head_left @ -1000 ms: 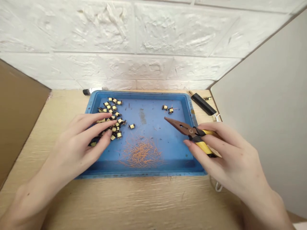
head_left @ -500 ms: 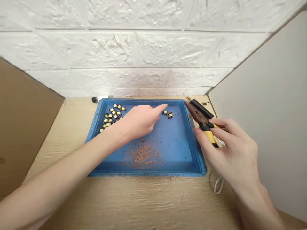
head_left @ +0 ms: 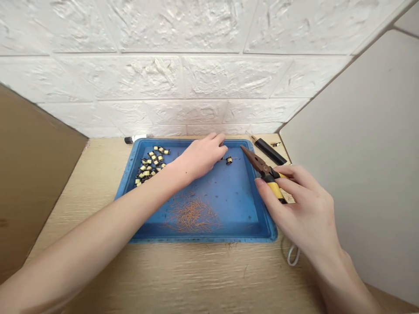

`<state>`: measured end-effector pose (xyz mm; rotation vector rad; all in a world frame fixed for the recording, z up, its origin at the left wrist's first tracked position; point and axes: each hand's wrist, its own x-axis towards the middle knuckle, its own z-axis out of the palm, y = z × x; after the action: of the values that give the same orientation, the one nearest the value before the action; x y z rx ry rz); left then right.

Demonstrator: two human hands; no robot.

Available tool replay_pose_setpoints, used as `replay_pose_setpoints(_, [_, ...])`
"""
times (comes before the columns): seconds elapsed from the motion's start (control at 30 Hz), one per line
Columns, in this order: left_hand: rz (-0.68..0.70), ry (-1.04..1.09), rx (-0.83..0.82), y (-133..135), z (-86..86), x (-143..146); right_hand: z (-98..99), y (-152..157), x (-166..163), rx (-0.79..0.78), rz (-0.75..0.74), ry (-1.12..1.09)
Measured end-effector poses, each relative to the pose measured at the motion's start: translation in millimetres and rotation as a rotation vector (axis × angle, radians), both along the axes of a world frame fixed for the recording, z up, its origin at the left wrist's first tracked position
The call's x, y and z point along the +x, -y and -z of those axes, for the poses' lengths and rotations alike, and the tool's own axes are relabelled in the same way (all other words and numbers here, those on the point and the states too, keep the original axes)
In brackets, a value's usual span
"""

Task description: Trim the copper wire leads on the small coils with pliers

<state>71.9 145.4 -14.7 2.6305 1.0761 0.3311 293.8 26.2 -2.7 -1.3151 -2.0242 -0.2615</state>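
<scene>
My left hand point(head_left: 207, 153) is at the back of the blue tray point(head_left: 273, 229), its fingers curled down around a small wire-wound transformer. Only a dark sliver of that part shows beneath the fingers. Just right of them lies another small transformer point(head_left: 229, 160) with a thin wire sticking out. Yellow-and-black handled long-nose pliers point(head_left: 275, 188) are in my right hand point(head_left: 301, 205), their rusty jaws pointing over the tray's right rim. Whether the jaws are fully closed is hard to see. Several yellow-wrapped transformers point(head_left: 147, 167) are heaped at the tray's left, partly behind my left forearm.
A pile of copper-coloured wire clippings point(head_left: 193, 216) lies near the tray's front. Behind the tray's right corner are a black tube point(head_left: 270, 151) and a loose small part point(head_left: 275, 144). A black-capped bottle point(head_left: 135, 138) lies at the back left. A white cord loop point(head_left: 293, 255) rests near my right wrist.
My left hand has drawn in its outstretched index finger and curled its fingers over the left of the two separate transformers. The pliers have moved left over the tray's edge.
</scene>
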Motion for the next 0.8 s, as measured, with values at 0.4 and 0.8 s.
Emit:
replay_pose_setpoints(0.4, [-0.117, 0.912, -0.811, 79.3, -15.6, -64.4, -0.9, 5.9, -10.1, -0.185, -0.065, -0.197])
replay_pose_setpoints(0.8, [-0.100, 1.230, -1.144, 107.6, -0.3, -72.6, -26.4, 6.5, -51.0, -0.535, -0.358, -0.482])
